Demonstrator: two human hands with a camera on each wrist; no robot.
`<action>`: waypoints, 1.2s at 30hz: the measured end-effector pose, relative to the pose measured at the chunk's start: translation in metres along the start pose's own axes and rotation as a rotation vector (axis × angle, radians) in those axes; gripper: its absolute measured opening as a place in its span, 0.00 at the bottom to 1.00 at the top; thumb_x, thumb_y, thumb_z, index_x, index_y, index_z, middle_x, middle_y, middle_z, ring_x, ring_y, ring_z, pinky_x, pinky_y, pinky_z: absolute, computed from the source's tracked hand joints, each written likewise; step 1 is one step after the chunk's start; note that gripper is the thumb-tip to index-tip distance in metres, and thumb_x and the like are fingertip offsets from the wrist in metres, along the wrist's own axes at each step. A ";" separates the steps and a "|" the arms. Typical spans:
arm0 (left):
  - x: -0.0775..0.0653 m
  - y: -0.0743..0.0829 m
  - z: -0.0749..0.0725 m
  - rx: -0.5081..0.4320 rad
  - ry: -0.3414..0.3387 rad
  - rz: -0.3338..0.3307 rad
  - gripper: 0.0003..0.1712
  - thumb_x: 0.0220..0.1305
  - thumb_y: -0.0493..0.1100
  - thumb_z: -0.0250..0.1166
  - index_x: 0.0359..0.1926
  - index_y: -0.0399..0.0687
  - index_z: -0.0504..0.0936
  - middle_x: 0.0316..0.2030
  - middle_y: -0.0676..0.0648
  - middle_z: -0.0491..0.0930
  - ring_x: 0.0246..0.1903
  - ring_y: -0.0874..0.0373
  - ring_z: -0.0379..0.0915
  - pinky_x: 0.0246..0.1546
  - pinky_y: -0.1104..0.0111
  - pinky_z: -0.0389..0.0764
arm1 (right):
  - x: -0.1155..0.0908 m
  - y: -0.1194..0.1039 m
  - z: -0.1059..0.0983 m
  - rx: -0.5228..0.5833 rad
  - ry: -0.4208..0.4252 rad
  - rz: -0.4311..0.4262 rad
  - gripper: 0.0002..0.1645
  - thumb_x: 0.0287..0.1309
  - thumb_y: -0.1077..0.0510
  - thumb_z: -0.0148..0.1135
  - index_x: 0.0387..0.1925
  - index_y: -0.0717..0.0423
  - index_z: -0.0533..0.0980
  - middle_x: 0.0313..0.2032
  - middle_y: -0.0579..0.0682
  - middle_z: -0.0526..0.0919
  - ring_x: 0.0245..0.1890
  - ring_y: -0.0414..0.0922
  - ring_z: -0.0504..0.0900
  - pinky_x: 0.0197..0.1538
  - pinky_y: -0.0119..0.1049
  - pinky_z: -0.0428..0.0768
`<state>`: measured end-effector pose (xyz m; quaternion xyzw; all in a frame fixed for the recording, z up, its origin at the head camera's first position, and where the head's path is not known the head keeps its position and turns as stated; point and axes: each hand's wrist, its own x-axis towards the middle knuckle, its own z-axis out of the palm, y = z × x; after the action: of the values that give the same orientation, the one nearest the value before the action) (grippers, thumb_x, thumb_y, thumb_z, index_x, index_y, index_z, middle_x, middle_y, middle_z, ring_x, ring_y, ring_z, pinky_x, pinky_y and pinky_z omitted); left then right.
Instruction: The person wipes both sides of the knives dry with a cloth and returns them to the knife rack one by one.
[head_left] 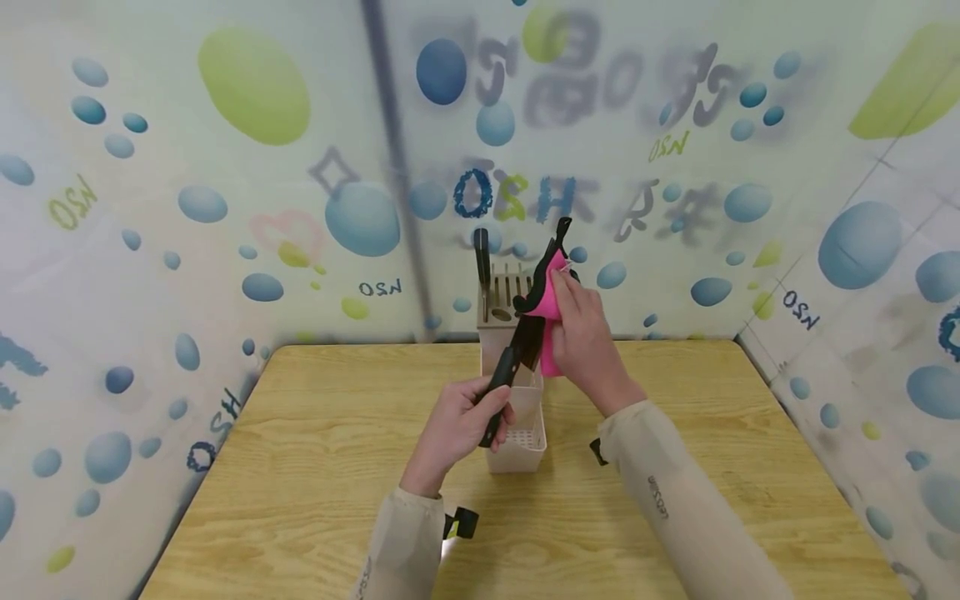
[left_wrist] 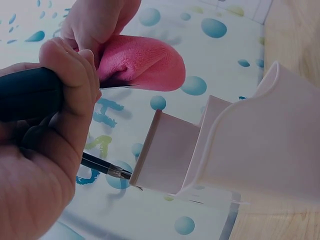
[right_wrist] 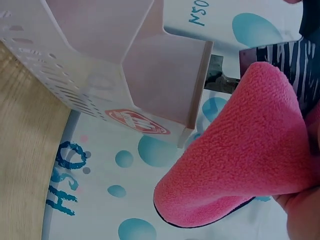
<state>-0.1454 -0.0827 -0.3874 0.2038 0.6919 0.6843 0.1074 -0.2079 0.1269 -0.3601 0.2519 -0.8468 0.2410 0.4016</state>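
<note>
My left hand [head_left: 459, 427] grips the black handle [head_left: 501, 385] of a kitchen knife, its broad dark blade [head_left: 529, 335] slanting up and away. A pink cloth with a black back [head_left: 553, 292] is folded over the upper blade, and my right hand [head_left: 588, 343] pinches it there. In the right wrist view the fuzzy cloth [right_wrist: 245, 145] covers part of the blade [right_wrist: 292, 62], which has pale streaks. The left wrist view shows the fingers curled around the handle [left_wrist: 30, 95]; the blade is mostly hidden behind the hand and cloth.
Beyond the hands, a cream knife holder [head_left: 516, 461] stands on the wooden table [head_left: 322, 442], with a slotted top and a perforated front bin. A second black-handled knife [head_left: 482, 250] stands in a left slot. A patterned curtain [head_left: 225, 217] encloses the table's back and sides.
</note>
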 end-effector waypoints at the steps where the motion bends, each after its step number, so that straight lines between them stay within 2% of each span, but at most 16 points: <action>1: 0.000 0.000 0.000 0.000 0.001 -0.001 0.19 0.79 0.39 0.56 0.33 0.26 0.80 0.18 0.47 0.77 0.14 0.59 0.72 0.17 0.69 0.76 | 0.002 0.001 0.000 -0.001 -0.002 0.004 0.32 0.64 0.74 0.53 0.70 0.74 0.65 0.64 0.72 0.73 0.56 0.68 0.75 0.59 0.58 0.76; 6: -0.001 0.000 -0.001 -0.004 -0.004 -0.001 0.21 0.80 0.40 0.56 0.33 0.25 0.79 0.19 0.46 0.78 0.14 0.59 0.72 0.17 0.69 0.77 | 0.009 0.006 -0.003 -0.001 -0.030 0.039 0.33 0.65 0.72 0.52 0.71 0.73 0.65 0.66 0.71 0.72 0.59 0.67 0.74 0.61 0.59 0.75; 11: -0.002 0.002 -0.001 -0.012 -0.004 -0.014 0.21 0.79 0.41 0.56 0.34 0.25 0.79 0.21 0.40 0.78 0.14 0.59 0.73 0.18 0.69 0.77 | 0.015 0.010 -0.005 0.008 -0.048 0.065 0.32 0.65 0.72 0.51 0.71 0.73 0.65 0.67 0.72 0.71 0.62 0.68 0.73 0.63 0.60 0.73; 16: -0.003 0.002 -0.001 -0.005 -0.007 -0.018 0.20 0.79 0.42 0.57 0.33 0.28 0.80 0.21 0.42 0.78 0.14 0.58 0.73 0.18 0.69 0.77 | 0.017 0.012 -0.006 -0.005 -0.073 0.092 0.32 0.66 0.71 0.50 0.72 0.71 0.65 0.68 0.71 0.71 0.61 0.68 0.73 0.62 0.58 0.72; 21: -0.003 0.001 -0.001 -0.013 -0.004 -0.018 0.21 0.79 0.42 0.56 0.35 0.24 0.79 0.21 0.44 0.78 0.14 0.59 0.73 0.18 0.70 0.77 | 0.012 0.007 -0.006 -0.013 -0.102 0.117 0.32 0.68 0.70 0.51 0.73 0.67 0.65 0.70 0.67 0.70 0.59 0.66 0.73 0.62 0.56 0.72; 29: -0.003 0.001 -0.002 -0.051 0.007 -0.031 0.21 0.79 0.42 0.57 0.36 0.24 0.78 0.21 0.45 0.78 0.15 0.59 0.73 0.18 0.70 0.76 | 0.002 -0.002 -0.001 0.002 -0.055 0.051 0.32 0.66 0.71 0.55 0.72 0.65 0.69 0.69 0.66 0.72 0.54 0.67 0.74 0.57 0.56 0.78; 36: -0.003 0.001 -0.003 -0.075 0.013 -0.039 0.19 0.79 0.43 0.57 0.35 0.30 0.80 0.23 0.45 0.79 0.15 0.59 0.73 0.18 0.70 0.76 | -0.005 -0.010 0.003 -0.004 -0.056 0.026 0.32 0.66 0.70 0.57 0.72 0.63 0.69 0.69 0.65 0.71 0.53 0.65 0.74 0.56 0.58 0.79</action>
<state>-0.1436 -0.0871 -0.3872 0.1819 0.6703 0.7087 0.1237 -0.2004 0.1186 -0.3633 0.2468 -0.8615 0.2371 0.3751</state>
